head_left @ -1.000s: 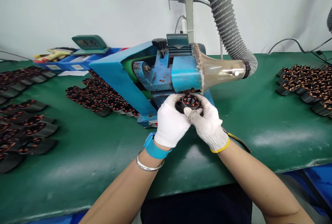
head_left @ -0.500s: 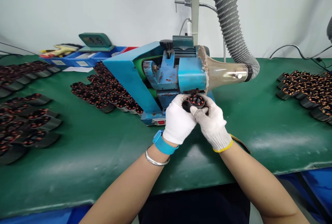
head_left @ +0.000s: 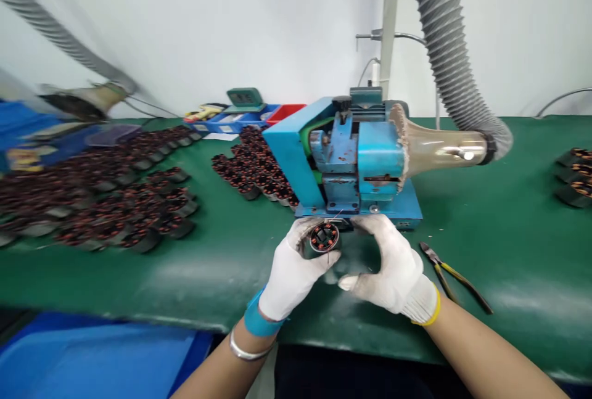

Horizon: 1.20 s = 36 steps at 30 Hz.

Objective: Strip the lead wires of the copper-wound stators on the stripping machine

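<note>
A round motor stator (head_left: 324,237) with a dark rim and copper windings is held in my gloved left hand (head_left: 296,263), just in front of the blue machine (head_left: 382,152). Thin wire ends stick out from it. My gloved right hand (head_left: 388,266) is apart from the stator, thumb and fingers spread with nothing visible between them. Beyond my right hand, yellow-handled pliers (head_left: 444,272) lie on the green bench (head_left: 222,282).
Rows of stators (head_left: 134,214) cover the left of the bench, more (head_left: 256,164) behind the machine, others (head_left: 576,177) at far right. A grey hose (head_left: 439,29) joins the machine's clear funnel (head_left: 435,151). Blue bins (head_left: 245,117) and a small clock (head_left: 244,98) stand behind.
My view has turned left. The stator has come away from the machine, down toward me. My right hand has let go of it and opened; the pliers are now uncovered.
</note>
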Tool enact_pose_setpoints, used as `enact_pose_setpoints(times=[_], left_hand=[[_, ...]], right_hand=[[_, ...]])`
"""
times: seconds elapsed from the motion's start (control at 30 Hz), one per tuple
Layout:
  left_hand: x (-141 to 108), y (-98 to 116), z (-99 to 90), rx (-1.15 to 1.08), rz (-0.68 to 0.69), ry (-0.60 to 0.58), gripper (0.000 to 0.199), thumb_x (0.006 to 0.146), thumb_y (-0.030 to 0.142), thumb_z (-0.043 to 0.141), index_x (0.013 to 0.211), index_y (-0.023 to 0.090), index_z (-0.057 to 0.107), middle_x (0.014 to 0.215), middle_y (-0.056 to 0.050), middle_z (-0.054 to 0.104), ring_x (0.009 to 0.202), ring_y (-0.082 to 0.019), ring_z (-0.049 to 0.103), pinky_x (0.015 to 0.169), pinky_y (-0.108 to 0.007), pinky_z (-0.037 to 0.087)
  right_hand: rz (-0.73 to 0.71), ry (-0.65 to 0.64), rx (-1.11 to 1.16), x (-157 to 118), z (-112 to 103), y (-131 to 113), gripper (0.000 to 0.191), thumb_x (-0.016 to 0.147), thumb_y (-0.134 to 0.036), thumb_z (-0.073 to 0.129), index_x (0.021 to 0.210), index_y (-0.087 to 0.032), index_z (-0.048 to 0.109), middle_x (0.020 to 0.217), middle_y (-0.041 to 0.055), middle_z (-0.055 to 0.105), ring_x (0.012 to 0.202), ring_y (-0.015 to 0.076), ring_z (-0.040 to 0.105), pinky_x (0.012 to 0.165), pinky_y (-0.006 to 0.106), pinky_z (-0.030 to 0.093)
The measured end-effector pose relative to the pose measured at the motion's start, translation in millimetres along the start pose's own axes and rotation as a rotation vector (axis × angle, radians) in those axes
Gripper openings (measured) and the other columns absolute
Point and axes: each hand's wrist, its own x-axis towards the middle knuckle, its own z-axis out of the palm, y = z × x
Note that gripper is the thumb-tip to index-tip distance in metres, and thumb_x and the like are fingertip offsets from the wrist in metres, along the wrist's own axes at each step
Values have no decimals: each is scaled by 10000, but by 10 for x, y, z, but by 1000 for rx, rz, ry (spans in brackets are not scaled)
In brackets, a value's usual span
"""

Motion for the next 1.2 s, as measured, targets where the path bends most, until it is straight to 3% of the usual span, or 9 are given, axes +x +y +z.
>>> enact_pose_setpoints(times=[0.17, 0.23, 0.3, 0.37, 0.53, 0.73, 0.87, 1.0, 1.2], left_hand=[[-130, -593, -843, 520, -347, 83, 559, 620, 456, 742, 1092, 176, 638, 1198, -130, 616, 1132, -325, 604, 1039, -469, 464], [-116, -713, -1129, 755, -428, 259, 742, 619, 454, 739, 1253, 119, 545, 1305, -204, 553, 1234, -402, 523, 1068, -547, 411], [-40, -748, -1292, 919, -357, 477, 882, 652, 433, 728, 1387, 72, 402, 1440, -260, 412, 1358, -440, 374, 1114, -584, 335], [111, -744, -1322, 928, -220, 534, 855, 720, 406, 685, 1431, 81, 337, 1498, -237, 339, 1419, -387, 300, 1170, -524, 281], [765, -914, -1128, 738, -290, 306, 692, 694, 298, 711, 1325, 149, 471, 1427, -176, 426, 1285, -319, 495, 1112, -416, 388], [1227, -1289, -1013, 665, -400, 368, 364, 700, 275, 694, 1022, 138, 593, 1298, -181, 489, 1115, -315, 594, 1018, -443, 447], [1039, -1182, -1031, 610, -345, 475, 224, 769, 297, 617, 925, 152, 548, 1187, -158, 528, 1100, -264, 583, 1038, -407, 439], [507, -714, -815, 522, -188, 481, 213, 810, 346, 563, 935, 190, 493, 1122, -107, 557, 1089, -220, 580, 1015, -373, 463], [-112, 153, 3, 192, 70, 27, 221, 734, 229, 675, 917, 218, 552, 1032, -53, 621, 994, -206, 635, 894, -347, 537]], right_hand=[[10, -49, -92, -33, 19, 31, 587, 687, -309, 695, 1244, -217, 533, 1202, 111, 599, 1057, 290, 624, 822, 405, 560], [-5, -37, -100, -35, 38, 43, 556, 721, -322, 664, 1249, -228, 518, 1194, 100, 596, 1056, 283, 625, 814, 398, 563], [-39, -16, -108, -33, 62, 51, 534, 752, -347, 644, 1255, -235, 504, 1184, 95, 595, 1050, 277, 626, 817, 398, 564], [-77, -7, -127, -34, 90, 62, 519, 775, -362, 631, 1260, -238, 495, 1174, 94, 595, 1048, 273, 627, 829, 399, 564], [-132, -46, -212, -50, 130, 156, 496, 818, -360, 608, 1280, -233, 480, 1189, 108, 590, 1063, 279, 625, 855, 413, 562], [-56, -76, -253, -38, 112, 253, 436, 846, -347, 587, 1259, -240, 500, 1205, 99, 598, 1077, 274, 628, 846, 401, 567], [-61, -62, -247, -47, 135, 212, 407, 857, -355, 572, 1242, -229, 530, 1225, 104, 604, 1089, 283, 622, 843, 404, 564], [-91, -104, -235, -69, 209, 140, 450, 808, -337, 637, 1236, -225, 558, 1213, 91, 621, 1067, 284, 625, 857, 418, 562], [-115, -34, -235, -64, 255, 158, 575, 729, -367, 706, 1260, -200, 562, 1210, 111, 612, 1046, 311, 615, 863, 444, 556]])
